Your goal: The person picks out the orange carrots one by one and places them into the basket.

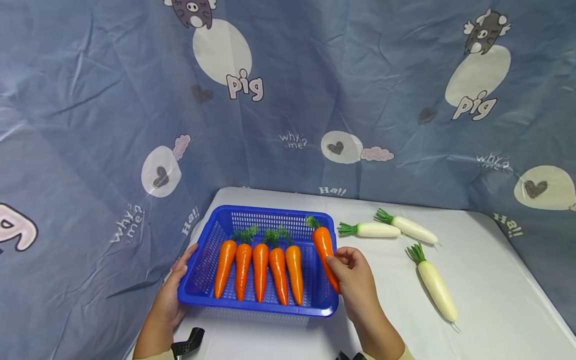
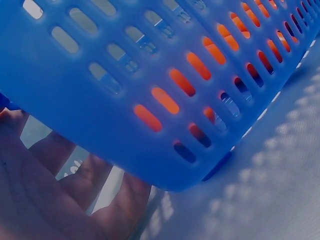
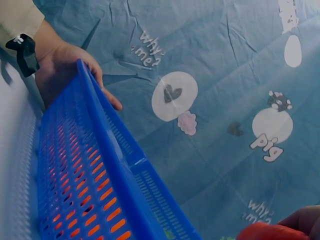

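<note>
Between its thumb and fingers, my right hand [image 1: 357, 275] pinches an orange carrot [image 1: 324, 245] over the right side of a blue plastic basket [image 1: 252, 308]. The held carrot's green top points up and away, and its thin end is near the right rim. Several more carrots [image 1: 260, 270] lie side by side in the basket, tops toward the back. My left hand [image 1: 168, 295] rests against the basket's left side; the left wrist view shows its fingers [image 2: 90, 175] spread along the perforated outer wall. That hand also shows beyond the basket in the right wrist view.
Three white radishes with green tops lie on the white table [image 1: 499, 280] right of the basket: one radish [image 1: 378, 230] beside it, another radish [image 1: 414, 229] behind, a third radish [image 1: 437, 291] nearer. A blue printed cloth [image 1: 288, 110] hangs behind and at the sides.
</note>
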`<state>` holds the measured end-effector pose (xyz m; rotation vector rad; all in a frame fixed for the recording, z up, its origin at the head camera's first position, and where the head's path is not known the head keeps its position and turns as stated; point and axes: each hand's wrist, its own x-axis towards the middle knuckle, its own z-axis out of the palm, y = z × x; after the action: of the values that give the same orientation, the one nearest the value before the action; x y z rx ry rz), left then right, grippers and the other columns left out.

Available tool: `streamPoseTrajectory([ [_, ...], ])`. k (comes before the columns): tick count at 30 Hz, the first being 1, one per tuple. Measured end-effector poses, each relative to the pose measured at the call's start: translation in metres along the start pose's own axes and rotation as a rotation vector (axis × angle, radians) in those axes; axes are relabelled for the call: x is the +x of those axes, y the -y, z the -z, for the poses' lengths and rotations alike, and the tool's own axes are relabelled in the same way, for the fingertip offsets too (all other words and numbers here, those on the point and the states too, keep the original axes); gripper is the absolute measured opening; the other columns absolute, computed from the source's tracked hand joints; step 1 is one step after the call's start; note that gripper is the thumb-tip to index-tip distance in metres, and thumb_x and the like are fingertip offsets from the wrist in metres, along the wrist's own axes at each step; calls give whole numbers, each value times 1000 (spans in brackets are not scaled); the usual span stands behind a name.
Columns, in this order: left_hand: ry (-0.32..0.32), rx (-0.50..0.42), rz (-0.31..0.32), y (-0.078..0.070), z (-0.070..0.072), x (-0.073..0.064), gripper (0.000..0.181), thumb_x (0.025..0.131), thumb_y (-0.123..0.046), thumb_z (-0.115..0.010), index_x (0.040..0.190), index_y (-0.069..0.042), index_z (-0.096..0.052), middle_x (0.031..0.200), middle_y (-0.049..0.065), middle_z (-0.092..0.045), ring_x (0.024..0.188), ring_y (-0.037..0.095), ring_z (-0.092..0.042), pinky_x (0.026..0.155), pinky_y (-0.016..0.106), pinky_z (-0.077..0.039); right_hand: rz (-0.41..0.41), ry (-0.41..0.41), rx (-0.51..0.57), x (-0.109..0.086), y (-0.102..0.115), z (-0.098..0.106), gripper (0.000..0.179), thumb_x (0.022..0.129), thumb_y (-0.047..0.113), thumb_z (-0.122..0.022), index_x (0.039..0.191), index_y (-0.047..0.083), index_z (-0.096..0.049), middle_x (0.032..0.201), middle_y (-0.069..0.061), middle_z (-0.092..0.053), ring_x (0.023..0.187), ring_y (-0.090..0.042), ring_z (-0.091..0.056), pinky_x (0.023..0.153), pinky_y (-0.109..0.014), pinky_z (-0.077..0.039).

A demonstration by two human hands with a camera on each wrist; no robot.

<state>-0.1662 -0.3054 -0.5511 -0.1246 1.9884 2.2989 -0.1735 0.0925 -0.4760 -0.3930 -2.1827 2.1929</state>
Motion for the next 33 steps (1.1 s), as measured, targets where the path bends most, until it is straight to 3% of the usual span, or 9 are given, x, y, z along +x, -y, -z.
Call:
streamPoseTrajectory([
  [9, -11, -13, 16, -1, 0, 1, 55, 113, -37, -24, 168, -34, -22, 175, 4, -3, 138, 13, -32, 99, 24, -48, -1, -19, 24, 5, 0, -7, 27, 97, 11, -71, 120, 2, -63, 107, -12, -58, 97, -24, -61, 79, -26, -58],
  [18, -11, 7, 10, -1, -1, 1, 54, 113, -38, -24, 167, -35, -22, 175, 5, -4, 140, 14, -31, 100, 25, -47, 8, 8, 146, 7, -1, -10, 24, 100, 9, -67, 121, -1, -60, 110, -13, -54, 97, -24, -63, 80, -26, -59],
  [25, -7, 10, 4, -3, 0, 2, 54, 113, -38, -25, 167, -35, -22, 175, 6, -3, 143, 18, -30, 99, 25, -49, 18, -2, 118, 6, 0, -14, 26, 98, 8, -69, 120, -2, -60, 106, -10, -54, 93, -21, -60, 78, -22, -57],
  [33, 8, -15, -9, 0, 1, 1, 55, 113, -36, -24, 168, -34, -21, 174, 6, -4, 138, 12, -35, 100, 26, -50, 20, -2, 114, 7, -2, -16, 29, 98, 5, -67, 123, -4, -57, 103, -8, -55, 96, -21, -56, 80, -22, -56],
])
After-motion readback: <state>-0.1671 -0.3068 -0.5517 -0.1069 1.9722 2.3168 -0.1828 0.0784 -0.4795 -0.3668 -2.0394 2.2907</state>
